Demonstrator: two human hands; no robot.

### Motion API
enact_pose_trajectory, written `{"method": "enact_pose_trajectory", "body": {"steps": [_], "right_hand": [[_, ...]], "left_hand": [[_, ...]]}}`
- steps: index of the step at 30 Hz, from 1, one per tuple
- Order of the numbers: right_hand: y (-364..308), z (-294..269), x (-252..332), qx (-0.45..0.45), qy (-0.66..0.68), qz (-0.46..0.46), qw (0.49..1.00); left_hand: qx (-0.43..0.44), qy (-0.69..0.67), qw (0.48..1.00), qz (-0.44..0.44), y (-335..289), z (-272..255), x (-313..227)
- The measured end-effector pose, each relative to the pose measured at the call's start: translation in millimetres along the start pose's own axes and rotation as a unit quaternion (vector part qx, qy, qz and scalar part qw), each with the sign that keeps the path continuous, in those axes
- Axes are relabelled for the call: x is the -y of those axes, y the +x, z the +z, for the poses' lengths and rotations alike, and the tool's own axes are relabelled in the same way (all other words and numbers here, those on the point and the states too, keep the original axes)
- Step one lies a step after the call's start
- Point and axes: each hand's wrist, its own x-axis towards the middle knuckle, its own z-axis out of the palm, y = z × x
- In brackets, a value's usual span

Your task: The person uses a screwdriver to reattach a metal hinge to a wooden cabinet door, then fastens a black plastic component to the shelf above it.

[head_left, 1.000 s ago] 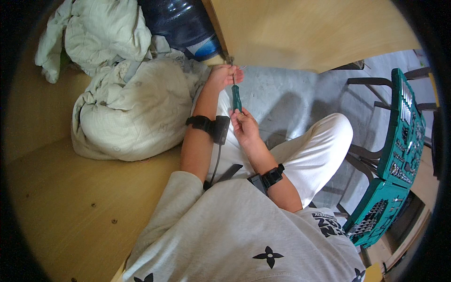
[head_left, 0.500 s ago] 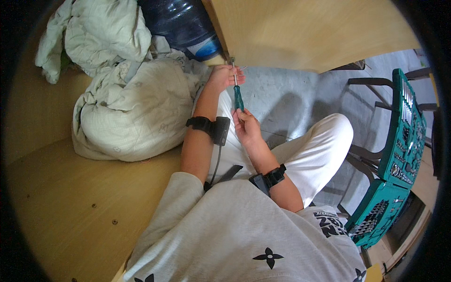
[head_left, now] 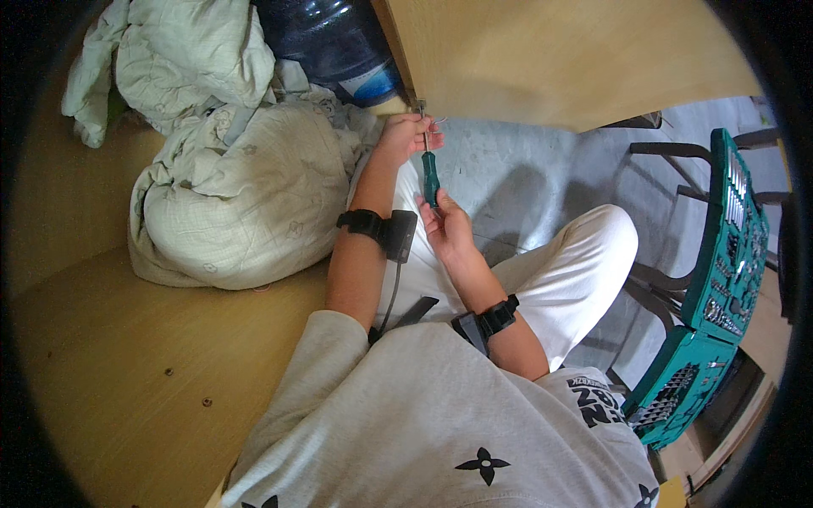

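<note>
A screwdriver with a green handle stands nearly in line with my body, its metal shaft pointing away from me. At the butt of its handle, my right hand has its thumb and fingers closed. Around the shaft near the tip, my left hand pinches with thumb and forefinger, the other fingers loosely curled. The tip meets a small metal fitting at the lower corner of a pale wooden panel; the exact contact is too small to make out.
On my left, a bundled cream quilt lies on a wooden board. Behind it stands a large dark-blue water bottle. At the right, an open green tool case full of sockets and bits rests by dark metal chair legs.
My right hand has shifted slightly at the handle's end, and more of the green handle shows. The screwdriver and my left hand stay almost in place.
</note>
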Motion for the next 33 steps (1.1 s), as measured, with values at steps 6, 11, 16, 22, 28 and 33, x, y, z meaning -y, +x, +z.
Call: {"method": "enact_pose_trajectory", "body": {"steps": [6,11,16,22,28,33], "right_hand": [[3.4,0.8,-4.9,-0.075,-0.074,-0.050,0.993],[14.5,-2.3,2.3,-0.062,0.000,0.029,0.998],[22.8,-23.0,13.1,0.083,0.075,0.146,0.983],[1.7,5.1,7.6,0.010,-0.111,-0.058,0.992],[-4.5,11.2,4.4,-0.011,-0.019,-0.018,1.000],[11.7,-6.3,1.5,0.120,0.143,0.158,0.970]], "left_hand": [[0.006,-0.017,1.000,-0.009,2.4,5.0,2.4],[0.048,-0.063,0.997,-0.019,3.6,-3.5,-0.2],[0.001,-0.018,1.000,-0.010,5.4,9.6,4.1],[-0.025,-0.007,0.999,0.029,4.3,5.1,6.7],[-0.019,-0.064,0.997,-0.027,1.1,0.6,-1.3],[0.071,-0.054,0.996,-0.006,5.4,-6.6,0.4]]}}
